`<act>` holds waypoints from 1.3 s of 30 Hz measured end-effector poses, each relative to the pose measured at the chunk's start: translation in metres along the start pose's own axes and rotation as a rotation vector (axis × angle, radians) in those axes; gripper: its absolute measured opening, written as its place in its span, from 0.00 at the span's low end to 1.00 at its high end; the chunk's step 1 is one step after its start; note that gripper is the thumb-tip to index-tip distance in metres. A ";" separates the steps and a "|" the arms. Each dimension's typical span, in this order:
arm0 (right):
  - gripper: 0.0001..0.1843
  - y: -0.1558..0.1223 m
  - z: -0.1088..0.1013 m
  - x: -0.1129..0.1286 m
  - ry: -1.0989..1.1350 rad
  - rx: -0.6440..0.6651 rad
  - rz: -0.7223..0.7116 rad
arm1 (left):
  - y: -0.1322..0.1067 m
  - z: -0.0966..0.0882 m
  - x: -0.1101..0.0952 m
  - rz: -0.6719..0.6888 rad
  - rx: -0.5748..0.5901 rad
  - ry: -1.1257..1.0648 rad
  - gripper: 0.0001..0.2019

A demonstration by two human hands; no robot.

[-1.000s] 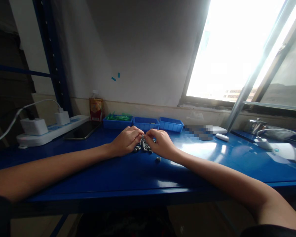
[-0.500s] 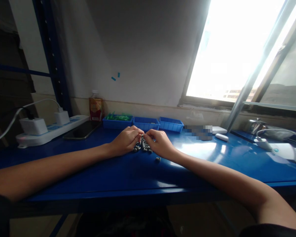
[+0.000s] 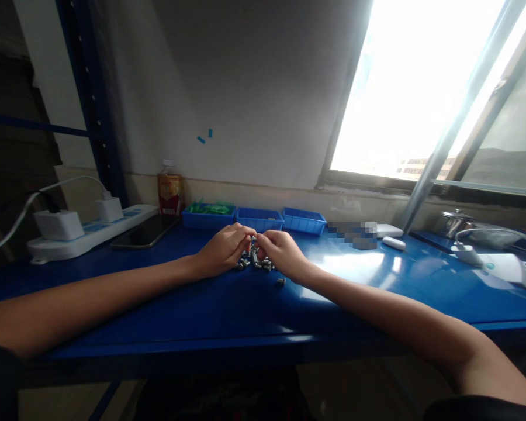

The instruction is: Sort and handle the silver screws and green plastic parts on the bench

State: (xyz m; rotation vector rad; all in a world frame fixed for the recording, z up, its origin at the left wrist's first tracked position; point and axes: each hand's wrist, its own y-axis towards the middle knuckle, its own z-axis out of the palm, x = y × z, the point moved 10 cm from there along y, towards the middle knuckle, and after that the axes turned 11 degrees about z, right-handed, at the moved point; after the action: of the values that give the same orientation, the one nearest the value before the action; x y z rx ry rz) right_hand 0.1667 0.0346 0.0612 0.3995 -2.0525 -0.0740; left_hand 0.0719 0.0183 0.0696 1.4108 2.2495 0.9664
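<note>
My left hand and my right hand meet over a small pile of metal parts on the blue table. Both are closed, with thumbs and fingertips pinched together. A tiny pale piece seems to sit between the fingertips, too small to name. Silvery and dark, the parts in the pile look like short cylindrical fittings; my fingers cover some of them. One loose metal part lies apart, nearer the table's front edge, below my right hand.
Behind my hands stand three blue bins: one with green pieces, a middle bin and a right bin. To the left are a phone, a power strip and a bottle. White chargers lie at right.
My right hand's fingers have shifted slightly at the pinch. Both hands stay in nearly the same place over the pile.
</note>
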 end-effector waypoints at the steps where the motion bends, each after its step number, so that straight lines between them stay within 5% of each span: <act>1: 0.19 0.000 0.001 -0.001 0.011 0.008 0.015 | 0.000 0.000 0.000 0.004 0.000 0.000 0.14; 14: 0.18 -0.005 0.008 0.005 -0.105 -0.005 -0.070 | 0.004 -0.004 -0.005 -0.031 -0.002 -0.061 0.16; 21: 0.15 -0.017 0.003 0.026 -0.465 -0.153 -0.306 | 0.004 -0.004 -0.006 -0.032 -0.016 -0.105 0.16; 28: 0.16 -0.009 -0.003 0.016 -0.395 -0.170 -0.218 | 0.006 -0.003 -0.008 -0.050 -0.006 -0.083 0.15; 39: 0.15 -0.019 0.007 0.028 -0.597 -0.187 -0.380 | 0.003 -0.007 -0.008 -0.028 -0.037 -0.081 0.11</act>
State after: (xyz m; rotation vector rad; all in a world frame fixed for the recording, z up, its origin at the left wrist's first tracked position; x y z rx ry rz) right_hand 0.1532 0.0074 0.0774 0.7079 -2.4924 -0.6818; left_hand 0.0735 0.0095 0.0756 1.3740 2.1763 0.9196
